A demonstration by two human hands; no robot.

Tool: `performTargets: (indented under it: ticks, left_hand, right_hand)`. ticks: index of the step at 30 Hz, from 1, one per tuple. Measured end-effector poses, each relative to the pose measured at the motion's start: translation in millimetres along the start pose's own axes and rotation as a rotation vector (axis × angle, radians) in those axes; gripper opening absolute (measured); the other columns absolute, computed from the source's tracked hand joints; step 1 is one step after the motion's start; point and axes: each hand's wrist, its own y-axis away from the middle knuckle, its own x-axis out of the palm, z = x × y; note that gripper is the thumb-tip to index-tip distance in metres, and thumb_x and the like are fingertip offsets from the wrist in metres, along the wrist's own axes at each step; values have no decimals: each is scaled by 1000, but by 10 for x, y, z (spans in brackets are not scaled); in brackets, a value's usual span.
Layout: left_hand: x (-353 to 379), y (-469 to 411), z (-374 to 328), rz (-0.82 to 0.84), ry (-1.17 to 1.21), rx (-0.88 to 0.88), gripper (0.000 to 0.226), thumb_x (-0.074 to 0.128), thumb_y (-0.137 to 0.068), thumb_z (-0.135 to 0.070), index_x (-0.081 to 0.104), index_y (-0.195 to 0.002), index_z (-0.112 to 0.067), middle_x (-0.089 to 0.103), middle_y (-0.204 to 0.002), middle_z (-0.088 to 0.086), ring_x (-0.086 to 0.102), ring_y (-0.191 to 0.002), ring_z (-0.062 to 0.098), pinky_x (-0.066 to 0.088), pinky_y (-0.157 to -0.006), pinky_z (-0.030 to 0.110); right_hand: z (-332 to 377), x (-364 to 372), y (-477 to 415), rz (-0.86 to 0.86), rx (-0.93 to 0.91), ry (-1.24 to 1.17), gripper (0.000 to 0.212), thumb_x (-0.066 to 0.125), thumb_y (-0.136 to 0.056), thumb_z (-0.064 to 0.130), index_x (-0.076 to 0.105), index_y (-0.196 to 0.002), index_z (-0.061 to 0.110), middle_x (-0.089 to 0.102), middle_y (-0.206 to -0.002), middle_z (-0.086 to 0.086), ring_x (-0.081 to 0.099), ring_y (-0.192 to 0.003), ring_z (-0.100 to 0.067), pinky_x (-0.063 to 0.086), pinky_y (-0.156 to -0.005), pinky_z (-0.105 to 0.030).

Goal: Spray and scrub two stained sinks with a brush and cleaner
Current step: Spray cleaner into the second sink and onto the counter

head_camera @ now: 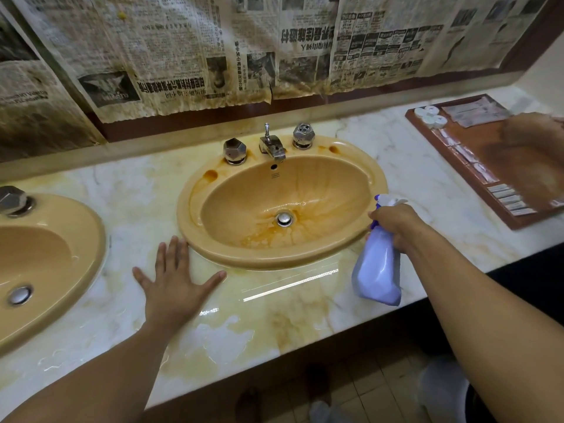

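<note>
At the right rim of the sink (pixel 274 261), the spray bottle (pixel 377 270) was gripped by the right hand (pixel 393 222), fingers curled around its neck. Its long axis ran tilted from the nozzle near the rim down to the base above the counter (pixel 274 315); the nozzle pointed left, toward the basin. The basin held orange-brown streaks gathering around the drain (pixel 284 218). The left hand (pixel 174 279) lay flat on the counter, fingers straight and spread, holding nothing, just beside the sink's near-left rim. A second sink (pixel 76 254) sat farther left. To the right, a brown tray (pixel 518 172) held round white lids (pixel 428 115) and rows of sachets (pixel 476 112).
</note>
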Motion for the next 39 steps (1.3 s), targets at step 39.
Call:
performTargets:
  ticks: [39]
  left_hand:
    - [13,-37,25,1,7,1,118,15,-75,-102,-4,-165,-28,-12,-172,-11,-21,-155,9,-8,-120,69]
  right_hand:
    - [285,673,3,143,-195,-48,37,63,-96,5,58,-130,17,63,-85,-12,62,-61,-31,60,-59,-44]
